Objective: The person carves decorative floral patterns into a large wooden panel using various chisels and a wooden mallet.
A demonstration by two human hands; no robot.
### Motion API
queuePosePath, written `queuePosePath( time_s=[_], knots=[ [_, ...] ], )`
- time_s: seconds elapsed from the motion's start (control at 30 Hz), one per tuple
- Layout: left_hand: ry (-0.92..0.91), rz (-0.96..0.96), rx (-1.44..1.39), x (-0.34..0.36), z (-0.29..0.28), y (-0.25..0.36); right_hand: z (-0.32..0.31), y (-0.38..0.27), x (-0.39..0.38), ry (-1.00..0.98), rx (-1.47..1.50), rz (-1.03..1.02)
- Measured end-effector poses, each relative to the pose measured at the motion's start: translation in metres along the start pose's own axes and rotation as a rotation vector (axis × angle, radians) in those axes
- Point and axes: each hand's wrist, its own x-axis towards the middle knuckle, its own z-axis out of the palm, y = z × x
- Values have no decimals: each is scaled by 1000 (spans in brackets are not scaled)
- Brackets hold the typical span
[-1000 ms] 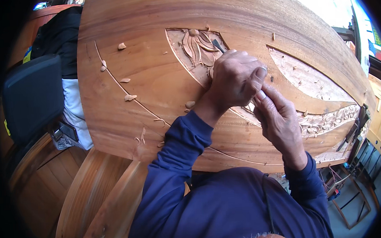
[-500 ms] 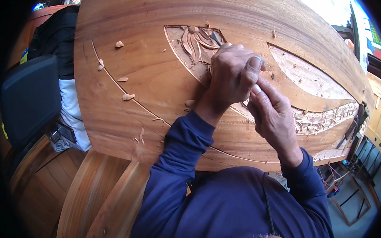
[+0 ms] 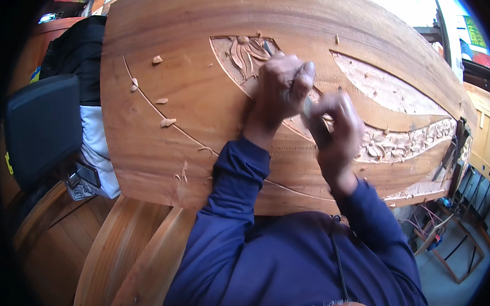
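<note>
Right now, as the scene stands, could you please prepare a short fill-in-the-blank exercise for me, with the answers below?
1. The tool's dark blade sticks out from the ____ hand.
2. The blurrier hand, nearer the leafy carved band, is the ____ one.
3. Both sleeves are dark ____.
4. The white cloth hangs beside the ____ edge of the wooden panel.

Missing words: left; right; blue; left.

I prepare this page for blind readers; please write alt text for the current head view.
A person's left grip holds a tool over a carved flower in a wooden panel. The right grip, blurred, is close by; pale shavings lie on the panel.
</note>
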Motion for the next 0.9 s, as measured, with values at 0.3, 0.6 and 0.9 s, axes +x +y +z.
queuePosePath(
  time_s=[0.3, 0.6, 0.9],
  knots=[
    [9, 75, -67, 3, -10, 3, 7, 4, -44, 217, 114, -27],
    [-192, 16, -122, 9, -38, -8, 70, -28, -11, 151, 486, 647],
    [-137, 504, 260, 30, 10, 66, -19, 16, -44, 102, 638, 361]
  ],
)
